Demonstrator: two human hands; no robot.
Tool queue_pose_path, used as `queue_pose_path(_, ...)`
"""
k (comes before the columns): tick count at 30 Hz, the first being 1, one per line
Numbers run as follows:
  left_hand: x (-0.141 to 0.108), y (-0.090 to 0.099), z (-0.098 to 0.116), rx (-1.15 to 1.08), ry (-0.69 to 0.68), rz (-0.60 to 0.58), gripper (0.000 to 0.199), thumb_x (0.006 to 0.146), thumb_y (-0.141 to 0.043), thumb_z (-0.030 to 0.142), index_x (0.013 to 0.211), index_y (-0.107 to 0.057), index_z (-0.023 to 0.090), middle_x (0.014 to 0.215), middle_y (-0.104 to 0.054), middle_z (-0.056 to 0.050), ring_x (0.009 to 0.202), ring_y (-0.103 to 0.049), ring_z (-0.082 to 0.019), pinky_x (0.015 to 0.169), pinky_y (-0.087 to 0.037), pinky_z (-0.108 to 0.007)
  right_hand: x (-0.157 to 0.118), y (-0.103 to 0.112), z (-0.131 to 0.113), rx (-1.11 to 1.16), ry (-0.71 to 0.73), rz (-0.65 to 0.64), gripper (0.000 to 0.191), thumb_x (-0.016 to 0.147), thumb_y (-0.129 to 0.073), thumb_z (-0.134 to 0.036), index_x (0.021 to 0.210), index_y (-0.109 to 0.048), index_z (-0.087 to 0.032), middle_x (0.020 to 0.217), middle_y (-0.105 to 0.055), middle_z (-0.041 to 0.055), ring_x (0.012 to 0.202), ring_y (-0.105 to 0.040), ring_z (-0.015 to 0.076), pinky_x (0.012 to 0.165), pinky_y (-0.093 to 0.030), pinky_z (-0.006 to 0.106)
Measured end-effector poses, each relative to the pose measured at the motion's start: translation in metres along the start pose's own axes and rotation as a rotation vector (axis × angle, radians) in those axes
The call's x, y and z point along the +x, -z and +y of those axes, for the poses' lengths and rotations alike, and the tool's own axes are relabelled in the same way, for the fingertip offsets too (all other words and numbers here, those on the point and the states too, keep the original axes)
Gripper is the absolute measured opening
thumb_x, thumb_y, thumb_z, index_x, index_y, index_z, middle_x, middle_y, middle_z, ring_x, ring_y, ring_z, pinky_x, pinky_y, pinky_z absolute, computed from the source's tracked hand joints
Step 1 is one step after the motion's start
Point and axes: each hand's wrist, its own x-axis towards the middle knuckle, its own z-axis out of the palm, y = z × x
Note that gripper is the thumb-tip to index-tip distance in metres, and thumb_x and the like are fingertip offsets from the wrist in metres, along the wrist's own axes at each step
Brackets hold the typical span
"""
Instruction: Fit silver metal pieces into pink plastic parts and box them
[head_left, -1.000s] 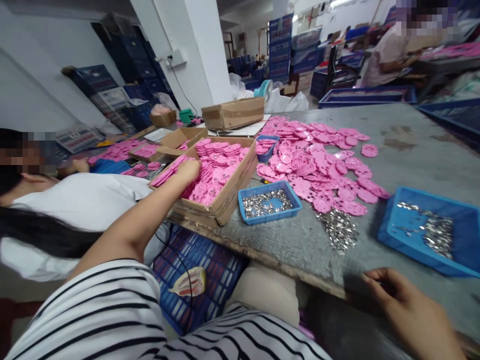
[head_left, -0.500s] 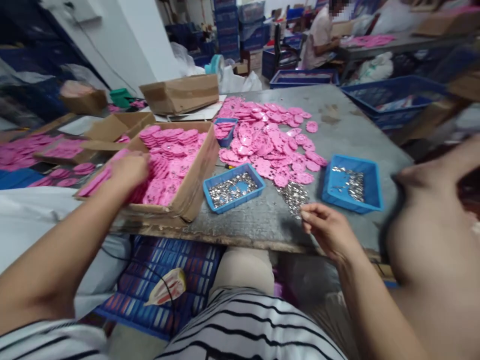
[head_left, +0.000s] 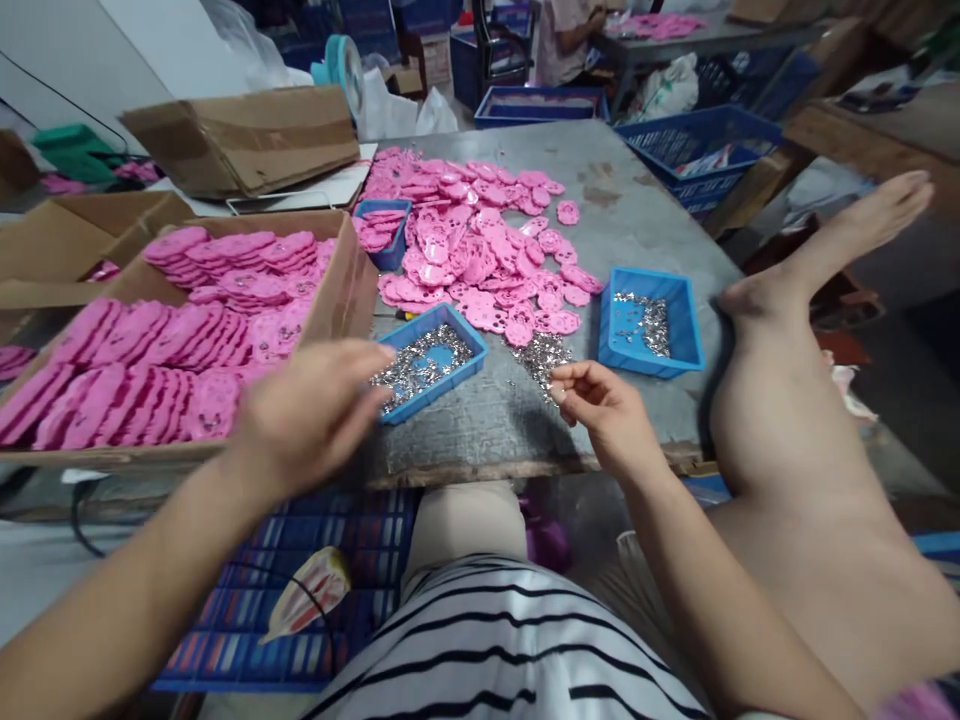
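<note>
Here's the left hand [head_left: 311, 415], a blur by the near right corner of the cardboard box [head_left: 352, 290], its grip parted, thumb off the fingers and the gap between them bare; whether it touches the blue tray [head_left: 444, 386] alongside, I can't tell. Across to the right hand [head_left: 604, 412]: that grip is drawn into a pinch at the near edge of the pile of metal pieces [head_left: 543, 354], any piece inside it impossible to make out. Beyond the pile, pink discs [head_left: 480, 250] heap up on the grey counter [head_left: 487, 430]; pink stacks [head_left: 187, 335] crowd the box. Metal pieces lie in 2 containers, the tray and the blue tub [head_left: 651, 367] over right.
</note>
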Motion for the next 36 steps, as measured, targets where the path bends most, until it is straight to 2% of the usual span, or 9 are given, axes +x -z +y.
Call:
queue_pose_path(4,-0.008,-0.054,0.042,-0.352,-0.297,-0.154,0.021,0.089,-0.051,0.02,0.107,-0.062,0.015,0.102,-0.07,-0.009,0.092,-0.066,-0.016,0.079,-0.054,-0.028,-0.002,0.001,0.0,-0.111,0.072,-0.007,0.024,0.069,-0.071,-0.034,0.085,-0.061,-0.02,0.072,-0.057,-0.0018,0.06,-0.046,0.0089,0.051,-0.036,0.023)
queue_pose_path(9,-0.013,-0.106,0.074,-0.498,-0.328,-0.278,0.024,0.092,-0.045,0.025,0.106,-0.063,0.016,0.095,-0.07,-0.008,0.079,-0.065,-0.017,0.069,-0.053,-0.029,0.011,-0.009,-0.007,-0.128,0.146,0.058,0.018,0.07,-0.068,-0.03,0.084,-0.061,-0.02,0.07,-0.057,-0.0026,0.059,-0.046,0.0095,0.054,-0.039,0.025)
queue_pose_path(13,-0.005,-0.13,0.095,-0.598,-0.354,-0.264,0.03,0.093,-0.041,0.026,0.109,-0.064,0.015,0.097,-0.07,-0.011,0.079,-0.063,-0.017,0.071,-0.05,-0.028,0.045,-0.049,-0.013,-0.219,0.37,0.137,0.008,0.08,-0.058,-0.024,0.087,-0.061,-0.022,0.084,-0.062,0.001,0.075,-0.055,0.0135,0.07,-0.046,0.029)
queue_pose_path(17,-0.001,-0.145,0.103,-0.629,-0.382,-0.252,0.029,0.093,-0.041,0.028,0.103,-0.067,0.017,0.088,-0.07,-0.009,0.073,-0.062,-0.017,0.065,-0.049,-0.028,0.085,-0.084,-0.014,-0.624,0.419,-0.226,0.012,0.08,-0.056,-0.015,0.083,-0.066,-0.02,0.089,-0.065,0.0041,0.081,-0.057,0.0162,0.08,-0.046,0.033)
queue_pose_path(19,-0.002,-0.148,0.1,-0.67,-0.348,-0.219,0.029,0.093,-0.042,0.026,0.102,-0.067,0.014,0.088,-0.07,-0.01,0.074,-0.063,-0.018,0.066,-0.05,-0.028,0.104,-0.078,-0.015,-0.782,0.359,-0.187,0.021,0.08,-0.052,-0.011,0.093,-0.068,-0.016,0.098,-0.066,0.008,0.087,-0.059,0.0185,0.084,-0.045,0.034)
queue_pose_path(22,0.002,-0.148,0.093,-0.759,-0.207,-0.175,0.03,0.093,-0.04,0.022,0.101,-0.067,0.012,0.092,-0.071,-0.011,0.08,-0.066,-0.018,0.072,-0.052,-0.028,0.124,-0.046,-0.015,-1.056,0.267,0.011,0.034,0.081,-0.051,-0.01,0.112,-0.065,-0.011,0.112,-0.064,0.0154,0.101,-0.058,0.0252,0.091,-0.043,0.038)
queue_pose_path(26,0.021,-0.156,0.098,-0.904,0.013,-0.189,0.03,0.093,-0.04,0.023,0.101,-0.068,0.016,0.094,-0.072,-0.009,0.088,-0.067,-0.017,0.079,-0.053,-0.028,0.132,-0.014,0.0,-1.423,0.158,-0.134,0.056,0.075,-0.068,-0.026,0.127,-0.058,-0.011,0.132,-0.055,0.0199,0.119,-0.047,0.0367,0.099,-0.039,0.044)
queue_pose_path(30,0.044,-0.173,0.114,-1.013,0.064,-0.185,0.03,0.091,-0.041,0.023,0.1,-0.069,0.015,0.094,-0.072,-0.011,0.087,-0.068,-0.019,0.079,-0.054,-0.03,0.131,-0.017,0.019,-1.515,0.133,-0.248,0.069,0.075,-0.07,-0.037,0.136,-0.05,-0.015,0.14,-0.048,0.0177,0.124,-0.043,0.036,0.1,-0.038,0.042)
queue_pose_path(36,0.051,-0.188,0.113,-1.147,0.172,-0.17,0.023,0.086,-0.047,0.02,0.091,-0.069,0.017,0.088,-0.073,-0.008,0.079,-0.067,-0.017,0.078,-0.053,-0.03,0.13,-0.025,0.015,-1.495,0.157,-0.201,0.044,0.08,-0.061,-0.032,0.12,-0.061,-0.014,0.124,-0.062,0.0165,0.111,-0.054,0.0302,0.089,-0.041,0.036)
